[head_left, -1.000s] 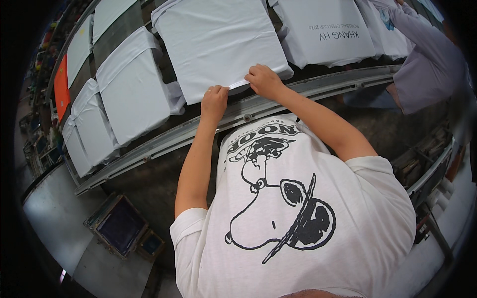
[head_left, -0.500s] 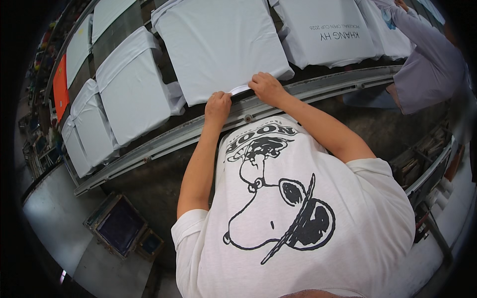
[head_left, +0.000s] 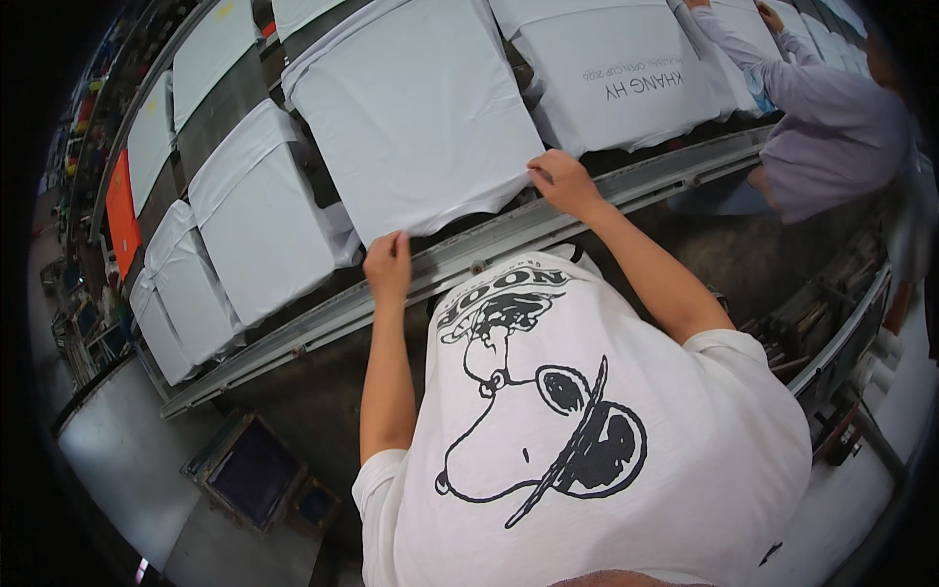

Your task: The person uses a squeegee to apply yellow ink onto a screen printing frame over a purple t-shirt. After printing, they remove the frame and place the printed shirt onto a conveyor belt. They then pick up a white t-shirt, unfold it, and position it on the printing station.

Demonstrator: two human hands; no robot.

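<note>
A white shirt [head_left: 416, 117] is stretched flat over a board in front of me, with its near hem hanging at the board's front edge. At the hem's left corner, my left hand [head_left: 388, 266] has its fingers closed on the cloth. My right hand [head_left: 567, 184] pinches the hem at the right corner. Between the two hands the hem sags in a shallow curve, and a dark gap shows below it.
A metal rail [head_left: 460, 256] runs along the table's near side. More cloth-covered boards stand left and right, one with dark printed lettering [head_left: 631, 83]. A person in a pale purple top [head_left: 831, 137] works at the right. Framed screens [head_left: 256, 472] lean at lower left.
My hands have moved apart along the hem, the left toward the left corner and the right toward the right corner. The person at the right now reaches farther over the table.
</note>
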